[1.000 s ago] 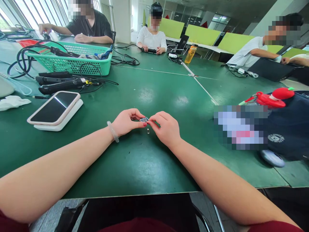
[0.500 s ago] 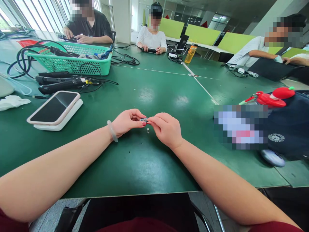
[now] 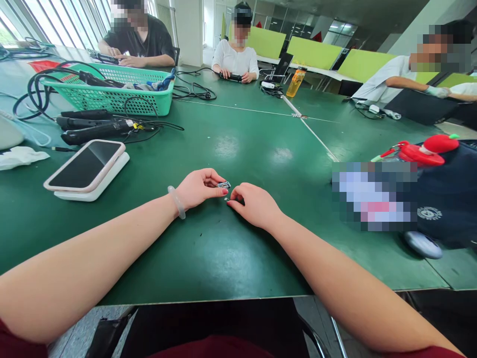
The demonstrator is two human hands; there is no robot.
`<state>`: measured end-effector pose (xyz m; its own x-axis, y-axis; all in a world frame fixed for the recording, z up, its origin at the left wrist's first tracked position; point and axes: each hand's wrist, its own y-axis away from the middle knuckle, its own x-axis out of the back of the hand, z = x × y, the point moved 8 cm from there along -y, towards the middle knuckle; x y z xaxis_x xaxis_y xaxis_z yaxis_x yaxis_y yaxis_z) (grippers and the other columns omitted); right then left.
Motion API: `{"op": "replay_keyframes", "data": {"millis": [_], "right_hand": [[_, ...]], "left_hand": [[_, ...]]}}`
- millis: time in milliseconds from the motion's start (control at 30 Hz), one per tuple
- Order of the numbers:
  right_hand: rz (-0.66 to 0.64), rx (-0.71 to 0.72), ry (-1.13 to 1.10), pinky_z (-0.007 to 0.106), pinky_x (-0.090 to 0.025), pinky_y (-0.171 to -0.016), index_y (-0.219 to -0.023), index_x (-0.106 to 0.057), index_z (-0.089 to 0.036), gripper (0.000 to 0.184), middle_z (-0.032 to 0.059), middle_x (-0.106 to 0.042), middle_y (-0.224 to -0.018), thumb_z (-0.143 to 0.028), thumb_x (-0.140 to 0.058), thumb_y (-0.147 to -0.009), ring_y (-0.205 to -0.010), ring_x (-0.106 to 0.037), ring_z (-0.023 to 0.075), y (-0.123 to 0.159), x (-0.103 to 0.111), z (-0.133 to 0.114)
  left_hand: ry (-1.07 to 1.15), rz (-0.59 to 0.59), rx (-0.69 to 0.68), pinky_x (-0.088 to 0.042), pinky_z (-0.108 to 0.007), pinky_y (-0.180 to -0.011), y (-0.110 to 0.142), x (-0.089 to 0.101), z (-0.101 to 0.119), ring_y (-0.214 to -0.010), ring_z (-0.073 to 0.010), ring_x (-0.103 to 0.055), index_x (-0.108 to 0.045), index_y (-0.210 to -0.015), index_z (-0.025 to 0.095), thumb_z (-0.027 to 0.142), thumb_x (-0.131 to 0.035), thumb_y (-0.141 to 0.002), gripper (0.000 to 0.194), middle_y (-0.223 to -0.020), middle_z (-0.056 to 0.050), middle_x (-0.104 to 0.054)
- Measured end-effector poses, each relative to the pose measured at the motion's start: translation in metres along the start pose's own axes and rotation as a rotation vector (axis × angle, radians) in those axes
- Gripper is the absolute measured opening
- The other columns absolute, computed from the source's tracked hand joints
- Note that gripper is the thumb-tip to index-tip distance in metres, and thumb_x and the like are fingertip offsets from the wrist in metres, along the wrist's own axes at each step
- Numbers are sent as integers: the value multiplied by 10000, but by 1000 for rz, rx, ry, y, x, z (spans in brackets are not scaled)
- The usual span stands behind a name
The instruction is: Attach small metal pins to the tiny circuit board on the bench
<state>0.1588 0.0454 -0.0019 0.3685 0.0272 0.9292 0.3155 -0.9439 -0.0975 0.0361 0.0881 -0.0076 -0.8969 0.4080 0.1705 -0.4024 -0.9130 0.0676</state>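
My left hand (image 3: 199, 188) is closed, thumb and fingertips pinching a small flat patterned piece (image 3: 223, 185) that looks like a tiny circuit board, just above the green table. Close by on the right, my right hand (image 3: 255, 203) is curled, its thumb and forefinger tips brought together low at the tabletop. A tiny whitish piece (image 3: 225, 199) shows at those fingertips, mostly covered by them. Its kind is too small to make out. The two hands are a short gap apart.
A phone (image 3: 87, 164) lies on a white box at the left. Behind it are black handheld tools (image 3: 99, 130) with cables and a green basket (image 3: 122, 99). A dark bag (image 3: 447, 194) and a computer mouse (image 3: 423, 244) are at the right. Several people sit around the table.
My right hand has let go of the patterned piece and dropped to the tiny whitish piece on the table, which has shifted slightly left. My left hand keeps its hold.
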Motion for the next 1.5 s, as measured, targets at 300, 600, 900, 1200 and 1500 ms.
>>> {"op": "replay_keyframes", "data": {"millis": [300,600,900,1200,1500], "right_hand": [[7,-100,-116,252,-385,-650,-751,-644,-195,121,8,-635,-801,-243,-583,-845,-729,-541,127,-4,2,15],[-28,-32,44,272,-399,-674,-849,-675,-213,115,24,-649,-883,-240,-565,-868,-797,-579,155,-1,5,7],[109,-81,35,274,-396,-670,-782,-663,-205,147,20,-641,-844,-192,-547,-872,-784,-570,155,-2,17,20],[228,85,-69,252,-409,-700,-827,-661,-204,137,15,-649,-871,-190,-540,-890,-791,-574,137,8,27,-12],[207,93,3,245,-410,-713,-868,-674,-205,165,21,-651,-905,-215,-515,-910,-818,-582,136,7,23,-14]], "left_hand": [[-46,-28,-31,-511,-337,-789,-1,-1,-1,-752,-147,-647,-623,-824,123,224,-799,-590,310,-798,-44,-701],[-115,-84,-50,-522,-326,-759,1,-6,1,-730,-150,-646,-613,-807,136,252,-799,-584,313,-749,-22,-688],[-271,-130,-112,-513,-325,-763,2,-10,4,-761,-162,-642,-626,-814,153,322,-793,-586,329,-797,-28,-695],[-311,-136,-139,-497,-330,-738,3,-12,4,-734,-165,-628,-612,-794,159,369,-783,-587,341,-783,-22,-684],[-282,-149,-165,-500,-336,-756,4,-13,7,-745,-169,-633,-621,-785,163,352,-794,-583,326,-780,-23,-685]]}}
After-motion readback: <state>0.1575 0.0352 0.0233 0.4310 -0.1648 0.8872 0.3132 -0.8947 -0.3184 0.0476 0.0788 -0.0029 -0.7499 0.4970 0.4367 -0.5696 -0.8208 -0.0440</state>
